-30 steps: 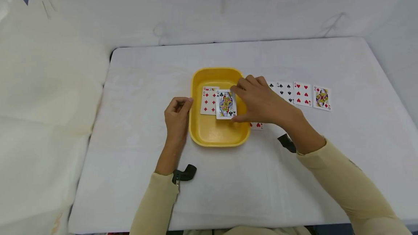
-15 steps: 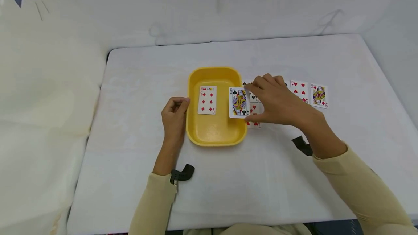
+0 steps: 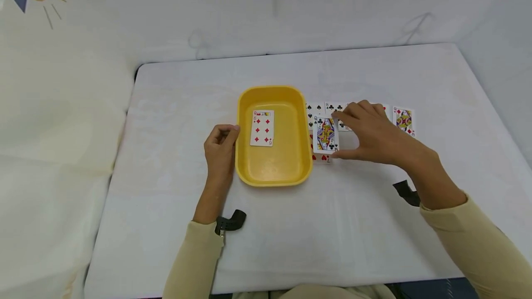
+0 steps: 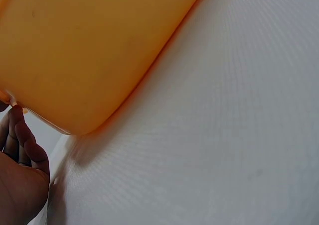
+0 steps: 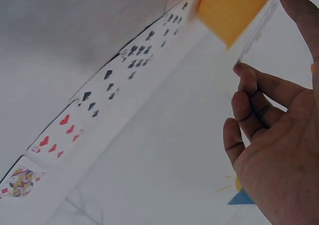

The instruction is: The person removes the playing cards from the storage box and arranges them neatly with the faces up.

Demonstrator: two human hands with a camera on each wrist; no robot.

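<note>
A yellow tray (image 3: 301, 137) sits mid-table with a nine of diamonds (image 3: 262, 128) lying face up in it, over another card. My right hand (image 3: 337, 134) pinches a queen of clubs (image 3: 325, 134) between thumb and fingers, just right of the tray. It hovers over a seven of hearts (image 3: 322, 157) and a row of face-up cards (image 3: 320, 108). In the right wrist view the held card (image 5: 256, 33) shows edge-on beside the tray (image 5: 232, 8). My left hand (image 3: 220, 149) rests loosely curled against the tray's left wall (image 4: 89, 51), holding nothing.
The row of cards runs right to a queen of diamonds (image 3: 403, 120), partly hidden by my right hand. The white table (image 3: 291, 225) ends at a wall behind and drops off at the left edge. Black wrist mounts (image 3: 231, 221) sit on both forearms.
My right hand lifted the queen of clubs out of the tray and carried it right, over the cards beside it. The left hand stayed put.
</note>
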